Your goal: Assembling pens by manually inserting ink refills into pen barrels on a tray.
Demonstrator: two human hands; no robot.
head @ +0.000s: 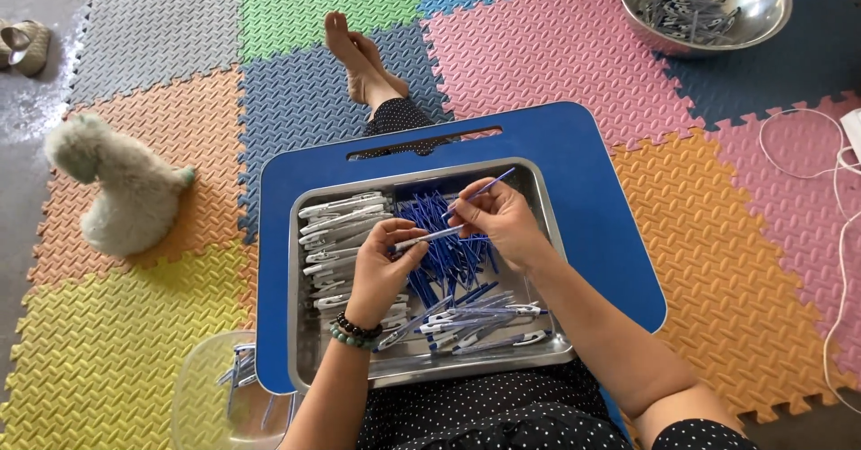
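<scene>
Off to your far left there's one pair of sandals (25, 44) on the bare floor and one fluffy white dog (117, 190) sitting on the foam puzzle mat (717, 226), well away from the action, plus one clear plastic tub (224, 396) by your left knee with a few finished pens in it (too blurry to count). On your lap sits one blue lap desk (592, 199) carrying one steel tray (547, 226): white pen barrels (341, 221) stacked along its left side, way too many to count, a heap of blue refills (439, 253) in the middle, and roughly half a dozen assembled pens (489, 320) lying along the near edge. Your left hand (381, 266) is pinched shut on one white pen barrel (429, 236), whose long axis runs nearly level, open end pointing right toward your other hand. Your right hand (502, 221) is pinching one blue refill (489, 185), tilted up and away to the right, its near tip just beside the barrel's mouth. So the right hand is the nearer one to that opening, and the two axes aren't lined up. Far upper right is one steel bowl (708, 6) holding more pen parts, and one white cable (807, 145) trails along the mat.
</scene>
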